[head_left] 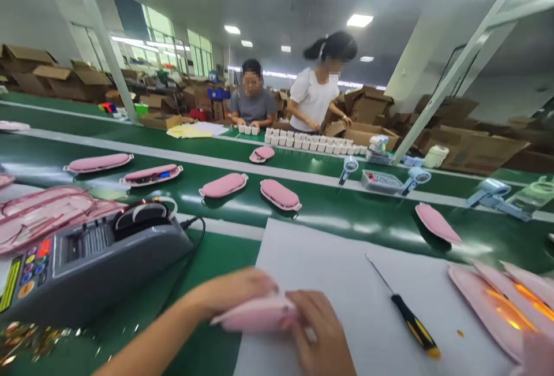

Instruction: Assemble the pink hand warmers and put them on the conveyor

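Observation:
My left hand (229, 292) and my right hand (318, 332) both grip one flat pink oval case (255, 313) low over the near edge of a white sheet (346, 272). The left hand holds its left end from above. The right hand pinches its right end. The case and fingers are blurred.
A grey tape dispenser (90, 257) stands to the left. A black-and-yellow screwdriver (409, 318) lies on the white sheet. Pink cases (279, 194) lie along the green belt (337, 208), more are stacked at right (493, 306). Two people work across the belt near white cups (311, 142).

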The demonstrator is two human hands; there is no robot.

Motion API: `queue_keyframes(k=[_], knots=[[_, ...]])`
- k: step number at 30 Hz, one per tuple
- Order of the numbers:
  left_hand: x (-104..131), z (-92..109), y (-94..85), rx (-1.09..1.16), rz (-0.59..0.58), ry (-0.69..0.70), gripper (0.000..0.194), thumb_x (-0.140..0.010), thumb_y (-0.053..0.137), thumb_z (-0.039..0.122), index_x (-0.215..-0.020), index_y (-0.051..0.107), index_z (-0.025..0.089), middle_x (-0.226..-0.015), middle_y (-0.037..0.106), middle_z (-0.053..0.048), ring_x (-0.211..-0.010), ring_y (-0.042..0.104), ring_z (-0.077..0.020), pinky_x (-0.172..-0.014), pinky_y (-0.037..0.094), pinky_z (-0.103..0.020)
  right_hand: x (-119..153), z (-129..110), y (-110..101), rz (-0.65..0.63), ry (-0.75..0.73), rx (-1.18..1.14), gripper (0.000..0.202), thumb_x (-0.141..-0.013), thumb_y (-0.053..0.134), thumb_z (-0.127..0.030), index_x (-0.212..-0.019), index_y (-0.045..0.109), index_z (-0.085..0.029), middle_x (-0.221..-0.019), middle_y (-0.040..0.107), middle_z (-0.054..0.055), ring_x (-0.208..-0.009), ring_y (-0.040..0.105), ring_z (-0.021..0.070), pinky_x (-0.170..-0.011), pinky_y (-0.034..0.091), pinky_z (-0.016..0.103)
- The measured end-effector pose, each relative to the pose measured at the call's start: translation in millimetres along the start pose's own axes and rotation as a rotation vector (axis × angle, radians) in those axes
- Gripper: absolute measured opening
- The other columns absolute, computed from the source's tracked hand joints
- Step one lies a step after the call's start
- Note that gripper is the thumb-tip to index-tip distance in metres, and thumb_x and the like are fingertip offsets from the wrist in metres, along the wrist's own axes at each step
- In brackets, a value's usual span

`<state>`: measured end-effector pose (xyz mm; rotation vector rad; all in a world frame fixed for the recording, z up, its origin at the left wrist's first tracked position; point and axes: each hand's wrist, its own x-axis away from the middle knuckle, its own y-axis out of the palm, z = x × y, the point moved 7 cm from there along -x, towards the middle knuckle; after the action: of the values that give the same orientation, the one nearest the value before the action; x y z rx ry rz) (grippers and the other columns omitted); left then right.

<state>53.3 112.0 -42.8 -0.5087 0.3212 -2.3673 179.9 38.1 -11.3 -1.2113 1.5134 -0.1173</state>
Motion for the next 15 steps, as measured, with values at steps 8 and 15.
queue_keyframes(k=[8,15], knots=[[27.6,16.6,10.0,-0.617,0.595,0.216,0.028,-0.089,0.045,0.03,-0.111,0.06,0.025,-0.109,0.058,0.007,-0.098,0.052,-0.0056,-0.085,0.039,-0.019,0.5,5.5,-9.8,0.052,0.152,0.27,0.029,-0.067,0.067,-0.015,-0.094,0.065,-0.023,-0.093,0.056,-0.003,-0.093,0.043,-0.0044,-0.078,0.042,0.007],[36.1,27.3,33.6,-0.6,1.032,0.553,0.019,-0.081,0.049,0.007,-0.097,0.056,0.014,-0.097,0.059,0.005,-0.095,0.049,-0.0032,-0.086,0.039,-0.017,15.1,3.5,-2.4,0.21,0.185,0.242,0.032,-0.066,0.058,0.003,-0.092,0.06,-0.015,-0.085,0.057,-0.003,-0.09,0.044,-0.0019,-0.081,0.037,0.013]])
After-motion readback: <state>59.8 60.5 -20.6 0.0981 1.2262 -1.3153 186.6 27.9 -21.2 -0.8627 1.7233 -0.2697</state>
